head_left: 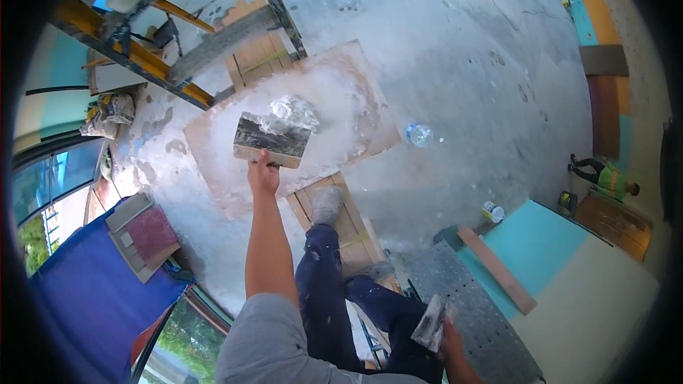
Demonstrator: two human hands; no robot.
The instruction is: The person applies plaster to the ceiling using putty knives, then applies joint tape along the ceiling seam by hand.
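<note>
The left hand (264, 175) is wrapped tight around the near edge of a wide, flat, dark trowel blade with a tan strip (269, 139), with the thumb on top. A lumpy heap of wet white plaster (290, 114) sits on the far side of this blade. The blade is held out in front, over a big, flat, pinkish-brown board with white smears (338, 117) that lies lower down.

The right hand (451, 341) is down by the right leg. It is closed on a smaller grey metal blade smeared with white (430, 323), but I cannot tell just how the fingers sit.

One foot in a speckled grey sock (327, 205) stands on light brown wood planks (356, 242). A grey metal sheet with small holes (466, 306) is beside the right hand. A clear plastic bottle (419, 135) is on the grey floor (455, 85), to the right of the big board. Far to the right is another person in a bright yellow-green vest (610, 180).
</note>
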